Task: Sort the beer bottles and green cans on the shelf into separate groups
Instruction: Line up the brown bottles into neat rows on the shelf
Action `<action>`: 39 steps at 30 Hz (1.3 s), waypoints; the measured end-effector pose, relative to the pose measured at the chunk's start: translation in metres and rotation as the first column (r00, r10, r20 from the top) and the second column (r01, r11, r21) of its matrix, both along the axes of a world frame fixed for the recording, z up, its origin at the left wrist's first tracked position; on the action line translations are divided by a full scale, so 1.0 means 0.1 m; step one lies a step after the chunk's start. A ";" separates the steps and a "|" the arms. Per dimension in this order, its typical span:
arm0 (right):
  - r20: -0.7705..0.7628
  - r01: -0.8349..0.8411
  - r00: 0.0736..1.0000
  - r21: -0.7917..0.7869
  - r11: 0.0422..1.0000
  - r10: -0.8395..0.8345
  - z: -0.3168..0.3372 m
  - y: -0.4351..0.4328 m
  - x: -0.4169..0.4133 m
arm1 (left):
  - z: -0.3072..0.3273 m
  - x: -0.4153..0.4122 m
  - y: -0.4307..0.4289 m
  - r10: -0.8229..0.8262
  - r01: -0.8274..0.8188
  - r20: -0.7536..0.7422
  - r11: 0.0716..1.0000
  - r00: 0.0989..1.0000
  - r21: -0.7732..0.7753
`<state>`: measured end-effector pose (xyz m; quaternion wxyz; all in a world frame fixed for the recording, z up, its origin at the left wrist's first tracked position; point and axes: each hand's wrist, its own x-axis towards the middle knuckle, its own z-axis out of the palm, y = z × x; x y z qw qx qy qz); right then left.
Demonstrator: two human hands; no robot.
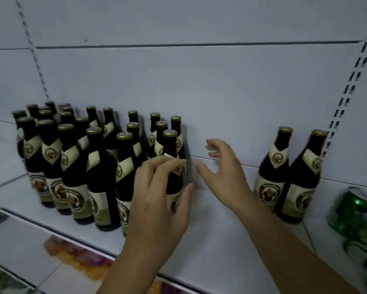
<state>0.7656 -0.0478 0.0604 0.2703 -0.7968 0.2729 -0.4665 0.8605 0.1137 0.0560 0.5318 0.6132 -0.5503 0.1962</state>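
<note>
Several dark beer bottles (72, 166) with cream labels and gold caps stand grouped on the left of the white shelf (212, 240). My left hand (157, 198) hovers just in front of the group's rightmost front bottle (170, 145), fingers loosely curled and thumb apart, gripping nothing that I can see. My right hand (225, 172) is spread open over the bare gap to the right, holding nothing. Two more bottles (272, 172) (303, 181) stand side by side against the back wall at the right. Green cans (352, 211) sit at the far right edge, blurred.
A white back panel (199, 92) with slotted uprights (348, 92) rises behind the shelf. Below the front edge, a lower shelf holds orange and purple packages (72, 251). A stretch of bare shelf lies between the bottle group and the two right bottles.
</note>
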 end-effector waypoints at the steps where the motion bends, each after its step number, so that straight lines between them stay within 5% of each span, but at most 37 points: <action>1: -0.032 -0.015 0.999 0.048 0.999 0.017 -0.01 -0.08 0.18 | 0.01 0.04 0.00 0.041 -0.041 -0.008 0.999 0.999 -0.008; 10: -0.138 -0.134 0.978 0.151 0.979 0.155 -0.14 -0.46 0.74 | -0.11 0.12 -0.39 0.055 -0.036 -0.121 0.987 0.991 0.156; 14: -0.170 -0.196 0.961 0.128 0.972 0.216 -0.16 -0.46 0.73 | -0.19 0.09 -0.47 0.021 -0.010 -0.131 0.996 0.991 0.088; 19: -0.264 -0.065 0.960 0.100 0.993 0.089 -0.18 -0.32 0.57 | -0.21 0.08 -0.42 -0.107 0.115 -0.212 0.993 0.971 0.026; 27: -0.162 0.076 0.985 0.140 0.987 -0.053 -0.32 0.15 -0.65 | -0.23 -0.16 -0.33 -0.255 0.302 -0.329 0.948 0.909 0.102; 39: 0.051 0.219 0.970 0.231 0.948 -0.236 -0.46 0.33 -1.91 | -0.21 -0.99 -1.07 -0.594 0.646 -0.337 0.761 0.730 0.059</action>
